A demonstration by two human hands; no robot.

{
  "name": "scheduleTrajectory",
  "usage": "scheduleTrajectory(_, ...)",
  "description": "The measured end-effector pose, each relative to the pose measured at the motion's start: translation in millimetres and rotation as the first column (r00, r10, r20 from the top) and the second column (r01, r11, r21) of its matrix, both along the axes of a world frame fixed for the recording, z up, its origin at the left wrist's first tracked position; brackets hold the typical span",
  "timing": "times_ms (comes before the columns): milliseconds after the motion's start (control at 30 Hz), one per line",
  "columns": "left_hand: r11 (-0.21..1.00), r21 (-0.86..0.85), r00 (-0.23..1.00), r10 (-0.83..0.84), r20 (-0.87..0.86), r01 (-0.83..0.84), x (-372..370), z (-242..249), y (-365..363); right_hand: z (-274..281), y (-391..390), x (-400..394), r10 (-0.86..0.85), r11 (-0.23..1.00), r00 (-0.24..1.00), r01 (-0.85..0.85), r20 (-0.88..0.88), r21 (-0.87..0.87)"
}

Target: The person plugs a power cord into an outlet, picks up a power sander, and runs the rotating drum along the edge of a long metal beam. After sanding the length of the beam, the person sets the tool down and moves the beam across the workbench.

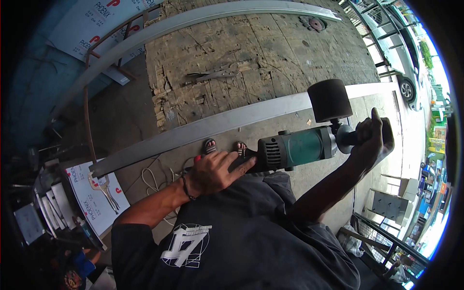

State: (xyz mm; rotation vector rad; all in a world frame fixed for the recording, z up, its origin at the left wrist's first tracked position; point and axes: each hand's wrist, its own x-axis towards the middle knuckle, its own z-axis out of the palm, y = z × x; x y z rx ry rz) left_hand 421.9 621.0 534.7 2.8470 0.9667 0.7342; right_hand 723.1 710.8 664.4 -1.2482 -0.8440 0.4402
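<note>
With left hand (212, 171) curled over the rear and right hand (373, 136) closed on the side handle (355, 138), holding a green power tool (307, 147) before the dark shirt (251, 217). Overlapping a metal bar (241, 116) in view with its dark drum (331, 101); cannot tell whether touching. Beyond, on a worn wooden counter (275, 53): pliers (220, 74). Farther out, across it: a second bar (208, 15).

Clock positions are centred on the bench, with 12 at the top of the view. The worn wooden bench (280, 72) carries pliers (220, 74) at 9 o'clock and a round disc (316, 24) at 2 o'clock. One metal bar (193, 18) spans the 12 o'clock side. The concrete floor (256, 133) carries a pale cord (143, 175), between 7 and 8 o'clock.
</note>
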Motion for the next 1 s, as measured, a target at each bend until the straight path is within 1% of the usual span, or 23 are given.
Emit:
scheduleTrajectory(133, 1.000, -0.014, 1.000, -0.005, -0.023, 0.005, 10.4, 2.9, 0.0, -5.3, 5.1, 14.5, 0.013, 1.000, 1.000, -0.013, -0.011, -0.005)
scheduleTrajectory(233, 1.000, -0.003, 1.000, 0.010, -0.006, -0.010, 18.7, -2.1, -1.8, -6.8, 5.9, 19.2, 0.016, 1.000, 0.999, -0.016, -0.029, -0.019)
scheduleTrajectory(333, 0.999, 0.041, 1.000, 0.002, -0.006, -0.002, 24.1, -1.5, 0.4, -6.1, 6.6, 23.5, 0.034, 0.999, 0.999, -0.035, -0.015, -0.032)
scheduleTrajectory(400, 0.998, 0.056, 0.997, 0.007, -0.077, -0.003, 26.2, 0.7, 2.0, -5.9, 8.3, 26.0, 0.030, 0.999, 1.000, -0.030, -0.011, -0.026)
scheduleTrajectory(433, 0.998, 0.056, 0.997, 0.006, -0.078, -0.002, 27.8, -0.1, 1.7, -6.3, 8.5, 26.8, 0.027, 0.999, 1.000, -0.027, -0.006, -0.025)
scheduleTrajectory(600, 1.000, 0.006, 0.999, 0.029, -0.026, -0.028, 35.5, -0.4, 0.8, -8.5, 10.0, 33.9, 0.034, 0.999, 0.999, -0.035, -0.019, -0.015)
scheduleTrajectory(800, 0.999, 0.025, 1.000, 0.022, 0.013, -0.022, 39.1, -6.4, 3.5, -7.8, 9.7, 35.1, 0.038, 0.999, 0.999, -0.037, 0.000, -0.027)
scheduleTrajectory(933, 1.000, -0.002, 1.000, 0.014, -0.021, -0.015, 39.1, -2.2, 6.1, -9.2, 9.9, 37.2, 0.041, 0.999, 0.999, -0.041, -0.002, -0.034)
scheduleTrajectory(967, 0.980, -0.172, 0.994, 0.089, -0.057, -0.098, 41.3, 0.4, 4.2, -9.6, 10.1, 36.3, 0.041, 0.999, 0.999, -0.041, -0.003, -0.035)
scheduleTrajectory(1000, 0.925, -0.332, 0.982, 0.156, -0.104, -0.182, 43.2, 3.2, 3.8, -9.8, 10.2, 35.2, 0.041, 0.999, 0.999, -0.041, 0.001, -0.034)
